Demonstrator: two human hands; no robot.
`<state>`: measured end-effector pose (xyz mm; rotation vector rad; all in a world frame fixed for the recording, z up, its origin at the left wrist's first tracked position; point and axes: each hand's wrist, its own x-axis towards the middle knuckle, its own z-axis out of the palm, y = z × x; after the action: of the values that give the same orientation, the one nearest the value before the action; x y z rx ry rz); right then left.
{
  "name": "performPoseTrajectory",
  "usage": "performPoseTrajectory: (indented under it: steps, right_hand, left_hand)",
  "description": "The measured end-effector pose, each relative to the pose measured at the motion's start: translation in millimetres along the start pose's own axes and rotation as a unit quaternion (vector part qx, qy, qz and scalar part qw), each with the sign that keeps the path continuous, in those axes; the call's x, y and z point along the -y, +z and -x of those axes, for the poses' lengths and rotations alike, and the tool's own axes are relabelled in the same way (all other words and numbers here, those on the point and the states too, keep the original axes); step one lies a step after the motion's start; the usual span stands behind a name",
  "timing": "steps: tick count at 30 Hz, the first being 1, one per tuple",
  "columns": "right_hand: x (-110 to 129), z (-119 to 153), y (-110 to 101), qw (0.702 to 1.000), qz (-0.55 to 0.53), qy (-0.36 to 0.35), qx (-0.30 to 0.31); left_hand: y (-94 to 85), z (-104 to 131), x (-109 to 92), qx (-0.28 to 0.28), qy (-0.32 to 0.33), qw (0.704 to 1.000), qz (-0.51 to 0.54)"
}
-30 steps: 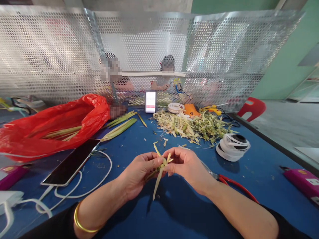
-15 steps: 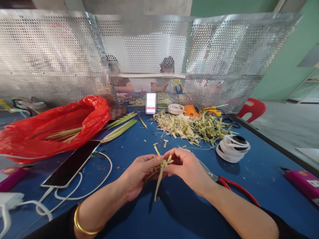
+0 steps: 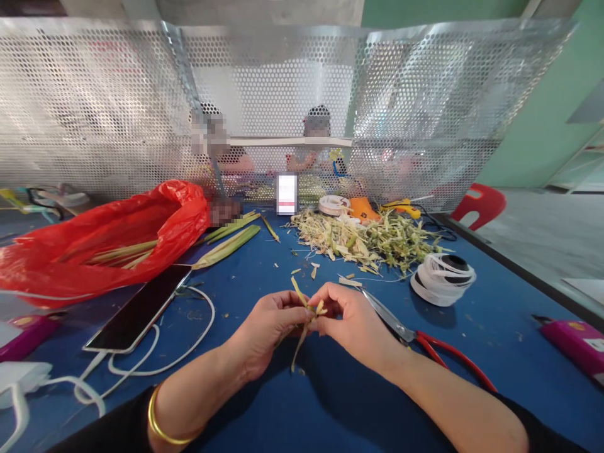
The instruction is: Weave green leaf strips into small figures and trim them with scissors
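Note:
Near the middle of the blue table (image 3: 264,277), my left hand (image 3: 268,327) pinches a small bundle of pale green-yellow leaf strips (image 3: 298,290) between thumb and fingers. My right hand (image 3: 346,321) closes its thumb and index finger on the same bundle from the right. One strip sticks up above the fingers and another hangs below them. Parts of the bundle are hidden behind the fingers. Red-handled scissors (image 3: 427,343) lie beside my right hand and run partly behind my right forearm.
A red plastic bag (image 3: 56,251) holding long leaves, a phone (image 3: 136,308) and white cables are at left. A pile of leaf scraps (image 3: 358,239), a white ribbon roll (image 3: 442,280) and a purple box (image 3: 573,343) are at right. Perforated metal panels (image 3: 292,82) stand behind, with people beyond.
My left thumb has shifted slightly down and right on the bundle, and the hanging strip shows less. More of the scissors' blades is visible as my right hand has moved slightly.

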<state>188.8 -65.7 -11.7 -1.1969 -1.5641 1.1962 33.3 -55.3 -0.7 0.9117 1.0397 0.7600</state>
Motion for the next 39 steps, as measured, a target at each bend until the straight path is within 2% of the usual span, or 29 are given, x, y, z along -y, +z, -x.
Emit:
performPoseTrajectory:
  steps: [2, 8, 14, 17, 22, 25, 29, 32, 36, 39]
  right_hand:
    - [0, 0, 0, 1.000, 0.009, -0.002, -0.001]
    - [9, -4, -10, 0.998, -0.058, 0.017, 0.028]
    - [8, -5, -15, 0.996, 0.086, 0.005, 0.019]
    - [6, -4, -13, 0.993, 0.120, 0.004, 0.014]
    - [3, -3, -9, 0.999, 0.013, 0.026, 0.037]
    - [4, -3, -9, 0.998, 0.006, 0.047, 0.039]
    - [6, -2, -9, 0.998, 0.004, 0.060, 0.024]
    - [8, -2, -8, 0.996, -0.050, 0.068, 0.026]
    - [10, 0, -4, 0.978, -0.153, 0.138, 0.042]
    - [9, 1, -2, 0.971, -0.174, 0.159, 0.040]
  left_hand:
    - [-0.7, 0, -1, 0.001, -0.002, 1.000, -0.003]
    - [-5.9, -1, -4, 0.002, -0.010, 1.000, 0.025]
    - [-10.4, -4, -6, 0.005, -0.024, 0.997, 0.075]
    - [-11.1, -4, -7, 0.010, -0.027, 0.995, 0.093]
    - [-9.6, -2, -9, 0.005, -0.046, 0.994, 0.094]
    - [-8.5, -2, -9, 0.003, -0.052, 0.995, 0.087]
    - [-8.3, -3, -8, -0.013, -0.034, 0.995, 0.093]
    - [-9.4, -4, -7, -0.016, -0.025, 0.994, 0.101]
    - [-10.5, -5, -4, 0.000, -0.002, 0.996, 0.094]
    - [-9.6, -5, -3, -0.014, 0.028, 0.996, 0.085]
